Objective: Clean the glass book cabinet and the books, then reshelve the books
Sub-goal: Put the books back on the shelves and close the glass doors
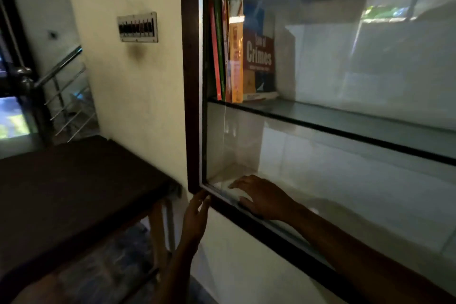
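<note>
Books [243, 57] are stood on the glass shelf [345, 123] of the cabinet [190, 81], well above the right grip [261, 197], laid flat, fingers apart, on the bottom shelf [223, 176]; the left grip [197, 215], fingers straight, touches its lower corner.

Glass book cabinet [192, 81]: dark wood frame, set in wall, glass front reflective. Books [236, 57]: row upright at left end of glass shelf [345, 124]; red, green, orange spines, "Law of Crimes" cover facing out. Whitish cloth [237, 191], blurred, bottom left corner.
</note>
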